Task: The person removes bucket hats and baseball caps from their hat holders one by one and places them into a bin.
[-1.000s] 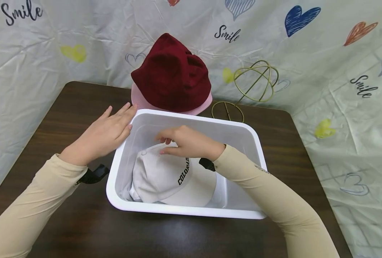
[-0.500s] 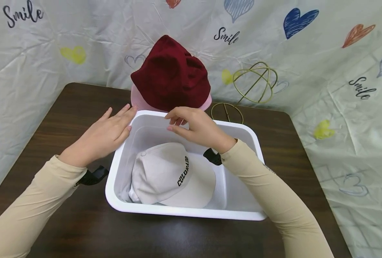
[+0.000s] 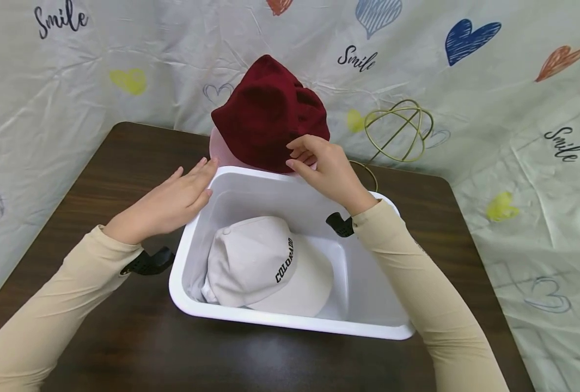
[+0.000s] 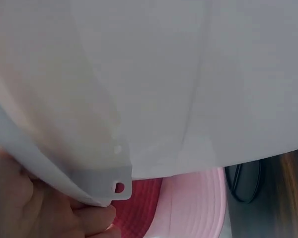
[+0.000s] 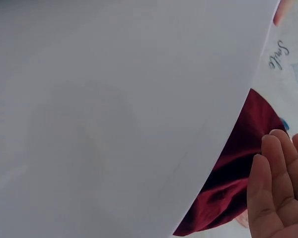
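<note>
A white plastic bin (image 3: pixel 290 325) stands on the table, and in it lies an off-white cap (image 3: pixel 255 256) lettered COLORADO. My left hand (image 3: pixel 169 204) rests at the bin's left rim with its fingers extended; in the left wrist view the fingers (image 4: pixel 97 218) show beside the rim's corner. Behind the bin, a dark red hat (image 3: pixel 270 114) sits over a pink brimmed hat (image 3: pixel 225 152). My right hand (image 3: pixel 331 174) hovers above the bin's back rim, just in front of the dark red hat, with loosely bent fingers and nothing in them. Whether its fingertips touch the hat I cannot tell.
A gold wire stand (image 3: pixel 392 137) is at the back right, beside the hats. The dark wooden table (image 3: pixel 74 207) meets a white printed curtain (image 3: pixel 162 71) behind it. A black strap mount (image 3: pixel 147 262) hangs from the left wrist.
My right hand has risen out of the bin, away from the cap, and moved back and right toward the dark red hat. The left hand has kept its place at the rim.
</note>
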Demonstrator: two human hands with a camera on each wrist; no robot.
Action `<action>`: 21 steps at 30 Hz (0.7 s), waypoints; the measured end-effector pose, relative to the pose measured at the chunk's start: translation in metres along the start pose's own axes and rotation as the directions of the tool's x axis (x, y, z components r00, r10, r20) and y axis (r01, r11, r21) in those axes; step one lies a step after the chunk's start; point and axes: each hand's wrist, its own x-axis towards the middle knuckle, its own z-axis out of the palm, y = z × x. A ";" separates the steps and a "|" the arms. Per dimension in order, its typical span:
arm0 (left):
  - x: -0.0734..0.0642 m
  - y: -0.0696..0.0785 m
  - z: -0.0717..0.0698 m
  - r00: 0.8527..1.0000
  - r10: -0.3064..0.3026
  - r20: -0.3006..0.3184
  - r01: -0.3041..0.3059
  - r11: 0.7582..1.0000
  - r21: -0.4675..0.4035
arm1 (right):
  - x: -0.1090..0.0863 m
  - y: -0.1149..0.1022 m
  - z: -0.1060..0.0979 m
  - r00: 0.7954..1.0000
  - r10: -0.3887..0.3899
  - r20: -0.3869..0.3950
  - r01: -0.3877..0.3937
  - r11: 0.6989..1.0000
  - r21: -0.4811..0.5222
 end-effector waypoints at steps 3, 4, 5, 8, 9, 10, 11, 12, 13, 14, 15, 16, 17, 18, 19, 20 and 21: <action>0.001 -0.001 0.001 1.000 -0.011 0.007 0.011 1.000 -0.026 | 0.004 0.003 -0.003 0.999 0.034 -0.008 -0.033 0.999 0.028; 0.002 -0.002 0.001 1.000 -0.011 0.004 0.011 1.000 -0.017 | 0.005 0.004 -0.004 0.999 0.042 -0.007 -0.041 0.998 0.037; 0.002 -0.003 0.002 1.000 -0.011 0.001 0.011 1.000 -0.008 | 0.006 0.005 -0.004 0.999 0.047 -0.006 -0.047 0.998 0.044; 0.004 -0.005 0.003 1.000 -0.007 -0.013 0.007 1.000 0.022 | 0.009 0.007 -0.005 0.998 0.057 -0.014 -0.056 0.997 0.059; 0.005 -0.006 0.003 1.000 -0.007 -0.016 0.008 1.000 0.030 | 0.010 0.008 -0.005 0.998 0.062 -0.019 -0.061 0.996 0.061; 0.005 -0.007 0.003 1.000 -0.010 -0.017 0.010 0.999 0.038 | 0.011 0.009 -0.005 0.998 0.065 -0.026 -0.063 0.996 0.061; 0.004 -0.007 0.002 1.000 -0.013 -0.017 0.014 0.999 0.046 | 0.011 0.010 -0.005 0.997 0.066 -0.033 -0.064 0.996 0.061; 0.004 -0.007 0.001 1.000 -0.016 -0.017 0.017 0.998 0.057 | 0.012 0.010 -0.004 0.997 0.066 -0.040 -0.064 0.996 0.060; 0.002 -0.006 0.001 1.000 -0.019 -0.015 0.020 0.997 0.068 | 0.012 0.010 -0.004 0.997 0.068 -0.046 -0.065 0.996 0.061; 0.001 -0.005 0.000 1.000 -0.024 -0.012 0.024 0.997 0.075 | 0.012 0.010 -0.004 0.996 0.072 -0.048 -0.070 0.996 0.061; -0.002 -0.004 0.000 1.000 -0.030 -0.010 0.030 0.996 0.083 | 0.012 0.010 -0.004 0.996 0.073 -0.050 -0.070 0.996 0.059; -0.004 -0.003 -0.001 0.999 -0.034 -0.012 0.034 0.995 0.090 | 0.012 0.010 -0.004 0.996 0.068 -0.051 -0.065 0.996 0.061; -0.007 -0.002 -0.001 0.999 -0.037 -0.014 0.038 0.995 0.095 | 0.012 0.009 -0.003 0.997 0.065 -0.050 -0.062 0.996 0.064; -0.010 0.000 -0.001 0.999 -0.041 -0.017 0.042 0.994 0.098 | 0.012 0.008 -0.003 0.997 0.062 -0.047 -0.059 0.996 0.064; -0.012 0.001 0.000 0.999 -0.044 -0.020 0.046 0.994 0.096 | 0.012 0.008 -0.002 0.997 0.059 -0.043 -0.056 0.996 0.066; -0.015 0.003 0.000 0.998 -0.050 -0.024 0.052 0.994 0.093 | 0.012 0.007 -0.002 0.998 0.055 -0.039 -0.052 0.996 0.065; -0.017 0.004 0.001 0.998 -0.054 -0.028 0.057 0.994 0.092 | 0.012 0.007 -0.001 0.998 0.048 -0.036 -0.046 0.997 0.064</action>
